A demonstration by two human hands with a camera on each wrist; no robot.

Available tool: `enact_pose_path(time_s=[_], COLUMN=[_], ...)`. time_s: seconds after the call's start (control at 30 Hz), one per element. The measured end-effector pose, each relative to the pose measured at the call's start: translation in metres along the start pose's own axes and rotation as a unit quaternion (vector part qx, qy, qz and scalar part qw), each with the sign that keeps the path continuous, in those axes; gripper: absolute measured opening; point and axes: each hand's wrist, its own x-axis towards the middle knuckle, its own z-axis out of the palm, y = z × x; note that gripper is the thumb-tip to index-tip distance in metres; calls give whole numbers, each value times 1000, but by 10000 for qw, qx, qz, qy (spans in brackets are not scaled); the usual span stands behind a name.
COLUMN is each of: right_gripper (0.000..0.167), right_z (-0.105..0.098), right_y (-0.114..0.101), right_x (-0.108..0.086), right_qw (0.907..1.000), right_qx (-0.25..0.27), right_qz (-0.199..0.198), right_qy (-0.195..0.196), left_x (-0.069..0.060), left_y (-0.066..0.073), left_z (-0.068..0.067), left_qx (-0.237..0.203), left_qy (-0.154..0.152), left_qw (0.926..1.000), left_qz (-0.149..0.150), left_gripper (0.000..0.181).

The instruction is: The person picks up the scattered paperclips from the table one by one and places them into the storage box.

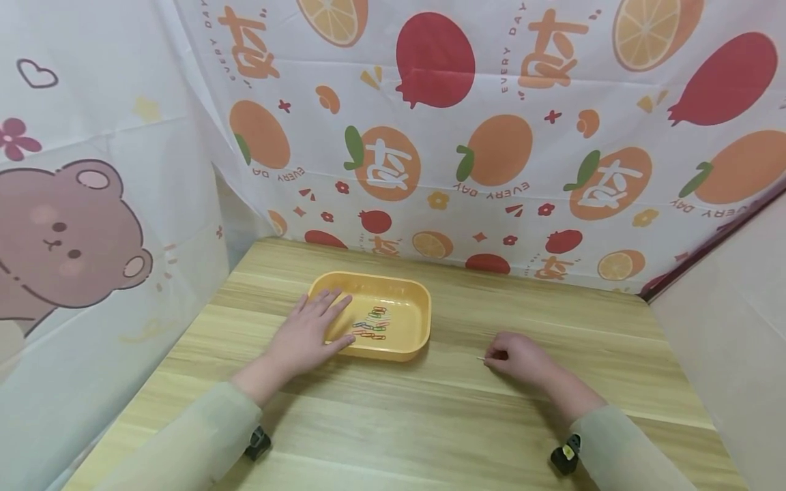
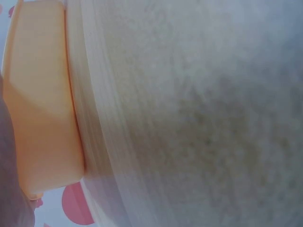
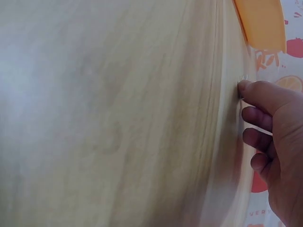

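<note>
A yellow plastic tray [image 1: 424,320] sits on the wooden table, with several coloured paper clips [image 1: 371,326] scattered on its floor. Across the tray's left end lies my left hand [image 1: 310,334], its fingers spread and fairly straight over the rim, the thumb toward the near side. To the right of the tray, low over the table, my right hand [image 1: 522,358] pinches a small pale paper clip [image 3: 243,77] between thumb and forefinger. Its other fingers are curled in. In the left wrist view, the tray's side wall [image 2: 42,104] shows, and most of the hand is out of sight.
The light wood table [image 1: 393,423] spreads in front of both arms. A fruit-print cloth [image 1: 442,170] hangs along its back edge, and a bear-print cloth [image 1: 92,204] hangs at the left. A pale panel [image 1: 731,293] stands at the right.
</note>
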Motion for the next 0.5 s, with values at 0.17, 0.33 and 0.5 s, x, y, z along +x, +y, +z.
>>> enact_pose_path(time_s=[0.17, 0.33, 0.5], right_gripper=[4, 11, 13], right_z=[1, 2, 3], right_y=[5, 7, 8], right_x=[-2, -2, -4], right_qw=[9999, 9998, 9995], right_qx=[99, 188, 300], right_qz=[-60, 47, 46], right_qy=[50, 2, 28], left_x=[0, 0, 0], left_y=[-1, -1, -2], left_z=[0, 0, 1], left_qx=[7, 7, 17], left_qy=[29, 51, 9], left_qw=[10000, 10000, 10000], left_qz=[1, 6, 18], left_gripper=[82, 83, 84])
